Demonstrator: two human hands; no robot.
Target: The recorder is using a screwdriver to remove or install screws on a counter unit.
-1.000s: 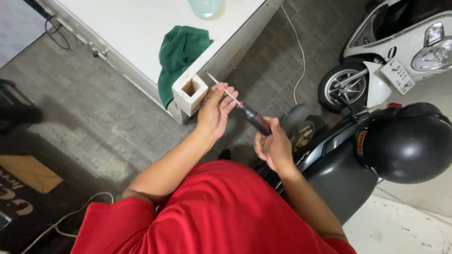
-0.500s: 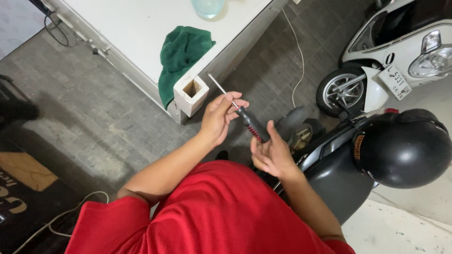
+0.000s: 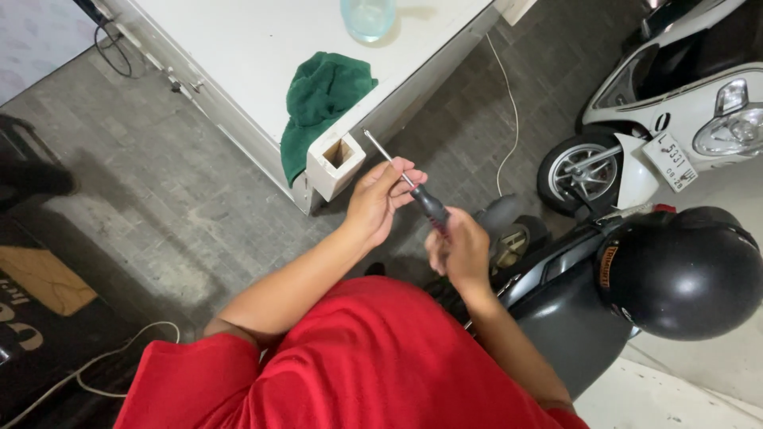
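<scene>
The left hand (image 3: 380, 199) is pinching the screwdriver (image 3: 407, 183) shaft between its fingers (image 3: 409, 176), while the right hand (image 3: 458, 250) is wrapping the handle, beside the desk (image 3: 238, 48) corner.

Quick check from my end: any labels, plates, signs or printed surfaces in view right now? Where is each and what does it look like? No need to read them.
Number plate: front of the white scooter, upper right; small white tilted rectangle, dark characters.
Sticker: left side of the black helmet, right; narrow orange strip.
Floor mat: lower left; dark with pale lettering, tan patch.
</scene>
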